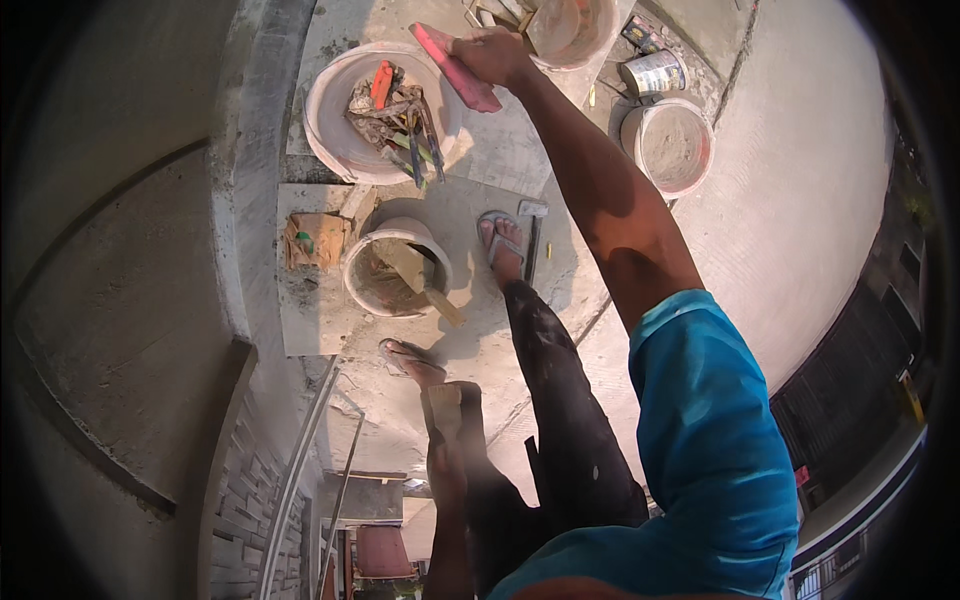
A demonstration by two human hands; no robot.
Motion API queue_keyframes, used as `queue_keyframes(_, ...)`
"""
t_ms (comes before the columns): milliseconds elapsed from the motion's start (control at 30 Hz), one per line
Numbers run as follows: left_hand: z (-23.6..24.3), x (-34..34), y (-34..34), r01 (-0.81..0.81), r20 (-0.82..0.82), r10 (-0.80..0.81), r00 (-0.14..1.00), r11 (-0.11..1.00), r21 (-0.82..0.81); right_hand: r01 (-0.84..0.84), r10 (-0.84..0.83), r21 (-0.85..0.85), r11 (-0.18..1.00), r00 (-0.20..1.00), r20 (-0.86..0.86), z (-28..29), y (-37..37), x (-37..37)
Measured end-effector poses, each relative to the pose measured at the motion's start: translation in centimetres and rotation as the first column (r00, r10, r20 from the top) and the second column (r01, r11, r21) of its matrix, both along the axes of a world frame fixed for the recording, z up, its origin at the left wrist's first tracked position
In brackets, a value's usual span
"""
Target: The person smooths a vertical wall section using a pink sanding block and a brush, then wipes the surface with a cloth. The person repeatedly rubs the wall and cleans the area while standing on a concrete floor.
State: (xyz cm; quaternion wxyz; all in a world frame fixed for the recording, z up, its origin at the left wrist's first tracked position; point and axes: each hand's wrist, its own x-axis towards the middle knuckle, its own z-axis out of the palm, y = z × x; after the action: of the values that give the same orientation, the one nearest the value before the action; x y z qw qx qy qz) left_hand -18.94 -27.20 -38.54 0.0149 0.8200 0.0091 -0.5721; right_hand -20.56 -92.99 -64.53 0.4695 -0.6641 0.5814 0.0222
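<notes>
At the top, my right hand (490, 55) is closed around a flat pinkish-red board (455, 68), which looks like a plastering float. It is above the right rim of a wide pale tub (318, 125). In the tub lies a heap of mortar-smeared tools (395, 120), with a red-orange piece (381, 84) on top. My left hand (443, 450) is low beside my left knee, at a small tan, flat, brush-like thing (445, 405). Its fingers are mostly hidden, though they seem bent around that thing.
A bucket (352, 270) holding a wide blade with a wooden handle stands before my feet. A hammer-like tool (533, 235) lies by my right foot. Far right are a bucket of grey mix (712, 150) and a white can (655, 74). A metal railing (300, 450) runs at left.
</notes>
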Motion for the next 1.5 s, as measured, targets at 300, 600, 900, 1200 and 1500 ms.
queue_keyframes(300, 2.6, -0.1, -5.5, -0.536, 0.041, 0.534, 0.844, 0.839, 0.098, 0.191, -0.167, -0.127, 0.973, 0.97, 0.179, -4.6, -4.7, -1.8)
queue_keyframes(600, 4.6, 0.0, -4.2, -0.615, 0.092, 0.611, 0.786, 0.788, 0.025, 0.467, -0.43, 0.073, 0.881, 0.727, 0.536, 12.7, 1.8, -8.6)
queue_keyframes(900, 6.4, -2.9, 8.9, -0.78, 0.182, 0.792, 0.583, 0.608, -0.147, 0.301, -0.431, 0.401, 0.865, 0.855, 0.288, 31.1, 25.5, -8.2)
queue_keyframes(1200, 3.0, -7.1, 27.6, -0.73, 0.258, 0.827, 0.5, 0.562, -0.388, -0.185, -0.084, 0.61, 0.77, 0.919, 0.384, 32.8, 53.0, -0.3)
queue_keyframes(1500, -1.1, -4.2, 39.1, -0.727, 0.223, 0.924, 0.311, 0.382, -0.57, -0.409, -0.104, 0.794, 0.45, 0.859, 0.501, 12.1, 77.7, 7.1)
